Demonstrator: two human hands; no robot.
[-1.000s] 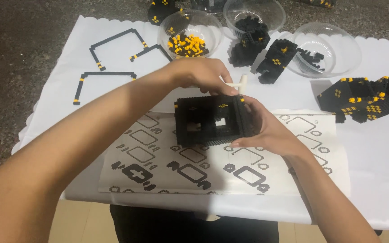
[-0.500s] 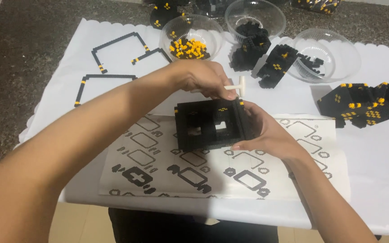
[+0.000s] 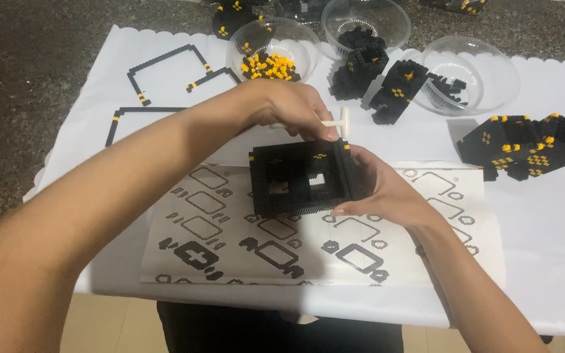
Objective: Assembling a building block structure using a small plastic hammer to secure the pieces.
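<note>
A black box-shaped model of small building blocks [image 3: 295, 178], with a few yellow studs, is held above the printed instruction sheet [image 3: 243, 242]. My right hand [image 3: 384, 189] grips its right side. My left hand [image 3: 289, 108] reaches over the top of the model and pinches a small white T-shaped tool [image 3: 339, 122] against the model's upper right edge. The inside of the model shows openings and a pale patch.
Three clear plastic bowls stand at the back: one with yellow bits [image 3: 271, 49], one with black bits [image 3: 364, 26], one nearly bare [image 3: 469, 72]. Black block sections [image 3: 528, 145] lie at the right, thin black frames [image 3: 165, 78] at the left, all on a white cloth [image 3: 544, 222].
The model has tipped slightly and shifted a little left in my hands. My left hand with the white tool has stayed at the model's top right edge.
</note>
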